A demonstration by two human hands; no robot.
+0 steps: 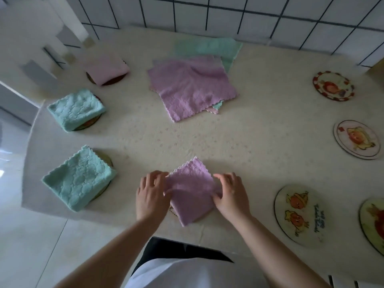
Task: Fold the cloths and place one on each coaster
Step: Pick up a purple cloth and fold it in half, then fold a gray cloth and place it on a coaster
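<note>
A folded purple cloth [191,190] lies near the table's front edge. My left hand [152,195] grips its left side and my right hand [230,194] grips its right side, thumbs tucked at the cloth. On the left, folded cloths cover three coasters: a pink one [106,68], a teal one [75,110] and another teal one [80,179]. A stack of unfolded cloths sits at the back middle, purple [191,88] over teal [212,48]. Bare round coasters lie on the right: far [333,88], middle [357,139], near [299,215] and one at the frame edge [374,223].
The table [249,129] has a pale flowered covering and meets a white tiled wall [228,11] at the back. White floor [27,235] shows to the left and in front of the table.
</note>
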